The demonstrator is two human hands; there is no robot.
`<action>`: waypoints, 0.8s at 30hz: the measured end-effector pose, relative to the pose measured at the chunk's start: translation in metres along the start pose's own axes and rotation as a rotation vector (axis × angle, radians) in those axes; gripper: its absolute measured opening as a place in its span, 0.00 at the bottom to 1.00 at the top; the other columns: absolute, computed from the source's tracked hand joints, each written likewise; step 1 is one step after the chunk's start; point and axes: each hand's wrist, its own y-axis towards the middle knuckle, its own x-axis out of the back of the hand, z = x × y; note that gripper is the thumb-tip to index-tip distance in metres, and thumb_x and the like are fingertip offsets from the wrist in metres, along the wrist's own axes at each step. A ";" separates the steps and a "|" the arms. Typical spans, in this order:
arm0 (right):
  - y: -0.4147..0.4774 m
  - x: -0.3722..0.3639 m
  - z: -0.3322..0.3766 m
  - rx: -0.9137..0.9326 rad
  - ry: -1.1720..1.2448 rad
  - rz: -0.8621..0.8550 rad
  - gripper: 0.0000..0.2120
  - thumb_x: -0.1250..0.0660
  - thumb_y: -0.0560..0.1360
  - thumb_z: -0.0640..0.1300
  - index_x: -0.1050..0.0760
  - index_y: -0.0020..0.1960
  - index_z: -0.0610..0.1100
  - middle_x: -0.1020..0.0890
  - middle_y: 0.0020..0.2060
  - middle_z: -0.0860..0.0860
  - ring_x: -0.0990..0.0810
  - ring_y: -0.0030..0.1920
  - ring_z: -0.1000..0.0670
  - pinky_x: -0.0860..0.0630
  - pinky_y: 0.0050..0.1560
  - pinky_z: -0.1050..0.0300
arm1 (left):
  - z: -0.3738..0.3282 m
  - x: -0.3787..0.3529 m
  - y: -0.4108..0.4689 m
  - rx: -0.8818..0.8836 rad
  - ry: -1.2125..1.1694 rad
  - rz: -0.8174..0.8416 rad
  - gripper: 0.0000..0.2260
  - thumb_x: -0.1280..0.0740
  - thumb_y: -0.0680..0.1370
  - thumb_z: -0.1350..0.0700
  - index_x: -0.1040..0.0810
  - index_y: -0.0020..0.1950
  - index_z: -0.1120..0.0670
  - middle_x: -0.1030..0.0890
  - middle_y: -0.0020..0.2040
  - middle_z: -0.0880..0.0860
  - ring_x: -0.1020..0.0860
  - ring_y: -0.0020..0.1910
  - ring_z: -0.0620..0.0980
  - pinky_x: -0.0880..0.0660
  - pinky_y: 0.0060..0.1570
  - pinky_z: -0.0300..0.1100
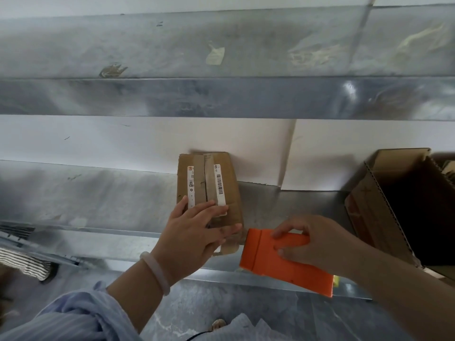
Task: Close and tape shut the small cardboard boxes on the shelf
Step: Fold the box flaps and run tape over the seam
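One small cardboard box (pixel 209 183) near the shelf (pixel 98 193) front edge looks light and easily dented, best steadied flat from above, as the left hand (pixel 194 232) does with straight fingers while the right hand (pixel 317 244) grips an orange tape dispenser (pixel 275 264) just beside it.

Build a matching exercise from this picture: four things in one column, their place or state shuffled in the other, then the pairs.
1. small box
2. tape dispenser
3. big box
4. bracelet

A. open, at the right of the shelf
B. around a wrist
C. under the flat left hand
D. gripped by the right hand

Pairs: 1-C, 2-D, 3-A, 4-B
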 end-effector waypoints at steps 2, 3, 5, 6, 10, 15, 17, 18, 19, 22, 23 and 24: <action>0.001 -0.002 0.002 0.000 -0.009 0.000 0.11 0.25 0.69 0.56 0.22 0.49 0.66 0.24 0.51 0.64 0.21 0.49 0.59 0.21 0.48 0.62 | -0.001 0.000 0.000 0.000 0.000 -0.002 0.16 0.45 0.80 0.43 0.27 0.67 0.35 0.24 0.68 0.46 0.26 0.68 0.55 0.32 0.66 0.67; 0.003 -0.003 0.004 0.000 -0.022 0.002 0.11 0.25 0.69 0.57 0.23 0.49 0.66 0.24 0.51 0.65 0.22 0.49 0.58 0.21 0.48 0.62 | -0.001 0.000 -0.001 -0.001 0.002 -0.004 0.16 0.45 0.80 0.43 0.27 0.67 0.35 0.24 0.68 0.46 0.26 0.68 0.55 0.32 0.66 0.66; 0.006 -0.005 0.008 -0.003 -0.050 0.004 0.11 0.26 0.69 0.58 0.24 0.49 0.67 0.25 0.53 0.65 0.23 0.50 0.58 0.23 0.47 0.63 | -0.001 -0.001 -0.001 -0.002 0.003 0.002 0.16 0.46 0.81 0.43 0.28 0.67 0.34 0.24 0.68 0.46 0.26 0.68 0.55 0.32 0.66 0.67; 0.007 -0.004 0.009 -0.004 -0.063 0.007 0.10 0.26 0.69 0.58 0.24 0.49 0.68 0.26 0.53 0.65 0.23 0.50 0.57 0.24 0.46 0.64 | -0.001 -0.001 0.000 -0.003 0.001 0.007 0.16 0.46 0.81 0.42 0.29 0.67 0.34 0.24 0.68 0.46 0.26 0.68 0.55 0.32 0.66 0.67; 0.006 -0.001 0.014 -0.003 -0.083 0.016 0.09 0.27 0.70 0.56 0.23 0.49 0.66 0.26 0.50 0.66 0.24 0.48 0.59 0.28 0.40 0.68 | -0.001 -0.003 0.000 -0.020 0.010 0.012 0.17 0.45 0.80 0.42 0.30 0.68 0.33 0.25 0.68 0.45 0.27 0.69 0.54 0.33 0.66 0.67; 0.009 0.003 0.021 -0.008 -0.096 0.042 0.09 0.26 0.70 0.55 0.21 0.50 0.63 0.25 0.48 0.66 0.24 0.45 0.61 0.28 0.39 0.69 | -0.001 -0.004 0.001 -0.040 0.007 -0.018 0.16 0.41 0.80 0.43 0.29 0.68 0.33 0.25 0.68 0.45 0.28 0.70 0.54 0.34 0.67 0.67; 0.010 0.005 0.024 -0.011 -0.106 0.060 0.09 0.26 0.70 0.55 0.21 0.49 0.64 0.25 0.49 0.65 0.24 0.45 0.61 0.27 0.40 0.68 | 0.000 -0.004 0.001 -0.044 0.000 -0.017 0.16 0.39 0.79 0.43 0.29 0.67 0.33 0.25 0.68 0.45 0.27 0.69 0.54 0.33 0.66 0.67; 0.011 0.006 0.026 -0.014 -0.115 0.068 0.09 0.27 0.70 0.55 0.21 0.49 0.64 0.25 0.49 0.64 0.24 0.45 0.61 0.26 0.41 0.67 | 0.001 -0.004 0.001 -0.045 0.001 -0.012 0.16 0.40 0.79 0.43 0.29 0.67 0.33 0.25 0.68 0.45 0.28 0.70 0.54 0.33 0.66 0.67; 0.011 0.007 0.027 -0.018 -0.126 0.076 0.09 0.27 0.70 0.55 0.21 0.49 0.64 0.25 0.49 0.63 0.24 0.45 0.60 0.26 0.41 0.67 | 0.000 -0.004 0.001 -0.047 0.003 -0.009 0.16 0.41 0.80 0.42 0.29 0.67 0.33 0.25 0.69 0.45 0.28 0.70 0.54 0.33 0.66 0.67; 0.014 0.009 0.032 -0.018 -0.162 0.090 0.10 0.27 0.70 0.55 0.21 0.50 0.64 0.25 0.49 0.63 0.24 0.48 0.58 0.24 0.45 0.64 | 0.001 -0.004 0.001 -0.058 0.010 0.000 0.16 0.43 0.80 0.42 0.28 0.67 0.33 0.25 0.69 0.44 0.28 0.70 0.54 0.34 0.67 0.67; 0.014 0.008 0.033 -0.016 -0.166 0.091 0.09 0.27 0.71 0.55 0.21 0.50 0.64 0.26 0.49 0.64 0.24 0.48 0.58 0.24 0.45 0.64 | 0.001 -0.004 0.001 -0.060 0.013 0.001 0.16 0.43 0.80 0.42 0.28 0.67 0.33 0.25 0.69 0.44 0.28 0.70 0.54 0.34 0.66 0.67; 0.014 0.007 0.035 -0.010 -0.165 0.096 0.09 0.27 0.71 0.55 0.22 0.49 0.64 0.26 0.47 0.64 0.24 0.47 0.58 0.25 0.44 0.65 | 0.001 -0.004 0.001 -0.061 0.013 0.001 0.16 0.43 0.80 0.42 0.28 0.67 0.33 0.25 0.69 0.44 0.28 0.70 0.54 0.33 0.66 0.67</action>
